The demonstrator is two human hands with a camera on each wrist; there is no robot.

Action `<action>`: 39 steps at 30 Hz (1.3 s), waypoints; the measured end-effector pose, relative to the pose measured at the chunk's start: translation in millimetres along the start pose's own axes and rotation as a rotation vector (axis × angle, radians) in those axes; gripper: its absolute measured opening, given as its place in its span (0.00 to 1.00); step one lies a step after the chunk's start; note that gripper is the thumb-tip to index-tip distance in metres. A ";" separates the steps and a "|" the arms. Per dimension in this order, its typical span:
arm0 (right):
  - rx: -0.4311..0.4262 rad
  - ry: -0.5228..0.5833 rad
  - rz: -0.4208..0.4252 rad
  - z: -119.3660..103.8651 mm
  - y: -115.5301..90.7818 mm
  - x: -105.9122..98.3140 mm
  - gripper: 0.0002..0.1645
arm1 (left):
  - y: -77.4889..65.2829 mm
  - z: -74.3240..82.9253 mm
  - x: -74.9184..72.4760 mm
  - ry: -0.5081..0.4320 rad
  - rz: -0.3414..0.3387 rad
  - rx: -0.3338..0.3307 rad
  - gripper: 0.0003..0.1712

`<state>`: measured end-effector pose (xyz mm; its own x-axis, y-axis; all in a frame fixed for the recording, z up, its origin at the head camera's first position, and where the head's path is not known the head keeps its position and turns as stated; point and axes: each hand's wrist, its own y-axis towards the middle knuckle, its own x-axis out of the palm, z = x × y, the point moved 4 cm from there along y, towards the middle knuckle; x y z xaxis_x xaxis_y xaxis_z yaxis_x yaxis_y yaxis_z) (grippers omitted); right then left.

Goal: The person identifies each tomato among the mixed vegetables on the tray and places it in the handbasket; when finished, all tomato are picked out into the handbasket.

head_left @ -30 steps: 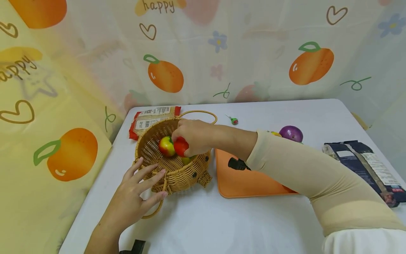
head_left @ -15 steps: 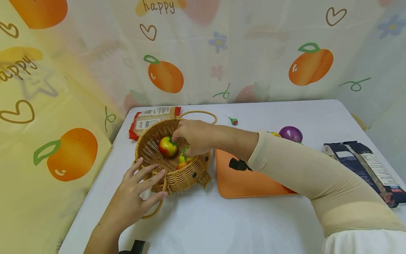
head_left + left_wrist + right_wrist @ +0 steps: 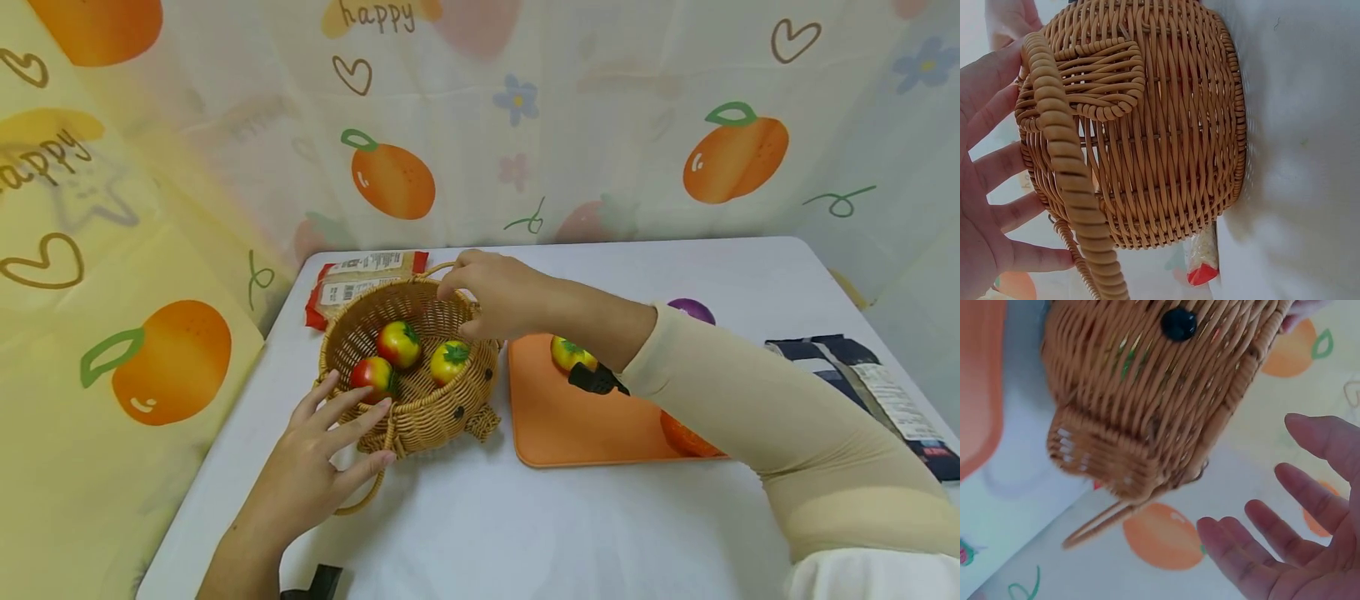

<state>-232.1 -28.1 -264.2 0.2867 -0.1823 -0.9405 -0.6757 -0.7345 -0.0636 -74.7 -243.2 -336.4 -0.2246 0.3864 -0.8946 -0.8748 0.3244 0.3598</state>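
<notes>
A wicker basket (image 3: pixel 427 425) stands at the left of the table with three shiny red-and-yellow fruits (image 3: pixel 399 344) in it. The fruits have green leafy tops. My left hand (image 3: pixel 322 467) rests spread-fingered on the basket's near-left rim; in the left wrist view its fingers reach past the basket's handle (image 3: pixel 1063 150). Over the far-right rim hovers my right hand (image 3: pixel 502 292), holding nothing. In the right wrist view its loosely bent fingers (image 3: pixel 1235 550) are apart from the basket wall (image 3: pixel 1147 375).
Right of the basket lies an orange mat (image 3: pixel 577 433), with another yellow fruit (image 3: pixel 572 354) and an orange thing (image 3: pixel 686 437) partly behind the right arm. A red-ended packet (image 3: pixel 360 279) sits behind the basket. Farther right are a purple round thing (image 3: pixel 692 310) and a dark packet (image 3: pixel 862 392).
My right hand has let go of a red fruit inside the basket and risen up and right. The fruits in the basket have shifted. My left hand has stayed in place.
</notes>
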 end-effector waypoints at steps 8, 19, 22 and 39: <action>0.116 -0.029 -0.055 36.8 -12.5 4.6 0.30 | 1.4 -0.7 -1.0 -0.006 -0.003 -0.005 0.34; 0.210 -0.087 -0.162 83.6 -33.9 28.3 0.33 | 2.0 -1.1 -0.9 0.000 -0.019 -0.019 0.34; 0.227 -0.077 -0.182 93.2 -39.0 36.2 0.32 | 2.0 -0.8 -0.9 0.001 -0.024 -0.024 0.34; 0.283 -0.076 -0.296 112.4 -49.2 65.6 0.33 | 0.6 -2.0 2.1 0.005 -0.040 -0.042 0.34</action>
<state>-256.4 69.5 -360.3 0.4531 0.0665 -0.8890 -0.7344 -0.5374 -0.4145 -76.6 -244.0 -338.6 -0.1913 0.3690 -0.9095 -0.9003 0.3032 0.3124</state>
